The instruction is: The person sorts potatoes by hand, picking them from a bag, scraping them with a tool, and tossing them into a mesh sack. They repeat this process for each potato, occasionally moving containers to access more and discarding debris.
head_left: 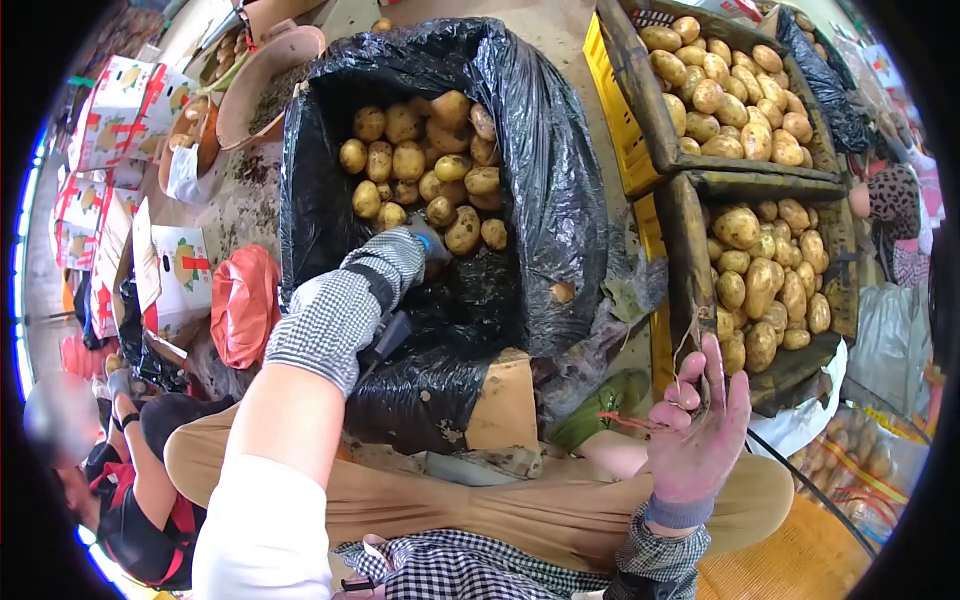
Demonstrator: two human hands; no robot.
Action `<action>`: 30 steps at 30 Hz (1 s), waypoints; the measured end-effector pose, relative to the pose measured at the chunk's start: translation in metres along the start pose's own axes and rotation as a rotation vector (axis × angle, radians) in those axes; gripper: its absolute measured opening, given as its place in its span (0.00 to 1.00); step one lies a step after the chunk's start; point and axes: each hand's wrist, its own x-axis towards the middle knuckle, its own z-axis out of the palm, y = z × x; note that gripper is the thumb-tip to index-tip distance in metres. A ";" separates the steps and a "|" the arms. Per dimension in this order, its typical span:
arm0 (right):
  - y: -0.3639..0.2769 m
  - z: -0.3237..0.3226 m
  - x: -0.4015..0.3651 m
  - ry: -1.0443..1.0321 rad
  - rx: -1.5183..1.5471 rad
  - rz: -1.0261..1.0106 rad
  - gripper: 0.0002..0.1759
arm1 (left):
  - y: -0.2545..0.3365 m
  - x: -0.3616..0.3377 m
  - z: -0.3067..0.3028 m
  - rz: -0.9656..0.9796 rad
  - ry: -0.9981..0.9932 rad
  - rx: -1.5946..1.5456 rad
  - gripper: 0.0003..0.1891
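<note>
My left hand (pixel 398 254), under a checked sleeve with a dark strap and small black device at the wrist, reaches into a box lined with black plastic (pixel 560 200). Its fingertips are at the near edge of a heap of potatoes (pixel 408 160); the fingers are mostly hidden by the back of the hand. On the right, my right hand (pixel 700 430), in a dirty pinkish glove, is raised palm up, some fingers stretched and others bent. A thin stringy strand (pixel 695 325) shows by its fingertips. Close beyond it stands a crate of potatoes (pixel 690 270).
A second potato crate (pixel 630 100) stands farther back on the right. At left are a red bag (pixel 244 305), printed cartons (pixel 180 275) and a brown basin (pixel 250 85). Another person (pixel 140 500) sits at lower left; a cardboard flap (pixel 503 405) hangs at the box front.
</note>
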 end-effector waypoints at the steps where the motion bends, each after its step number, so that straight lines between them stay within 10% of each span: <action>1: 0.000 0.001 -0.002 -0.006 -0.011 0.005 0.28 | -0.002 -0.007 -0.001 -0.003 -0.017 0.009 0.44; 5: 0.005 0.003 -0.012 -0.113 -0.060 0.002 0.24 | -0.036 -0.014 -0.014 0.287 -0.153 -0.376 0.54; 14: 0.041 0.008 -0.040 -0.460 -0.571 -0.337 0.30 | -0.045 -0.218 -0.091 1.044 -0.576 -1.722 0.39; 18: 0.060 -0.006 -0.030 -0.568 -0.686 -0.212 0.29 | -0.028 -0.259 -0.053 0.937 -1.021 -2.220 0.34; 24: 0.076 -0.005 -0.026 -0.595 -0.809 -0.300 0.25 | -0.017 -0.296 -0.012 1.070 -0.287 -1.800 0.41; 30: 0.105 -0.004 -0.020 -0.669 -0.894 -0.253 0.24 | -0.015 -0.287 0.017 1.105 -0.032 -1.682 0.44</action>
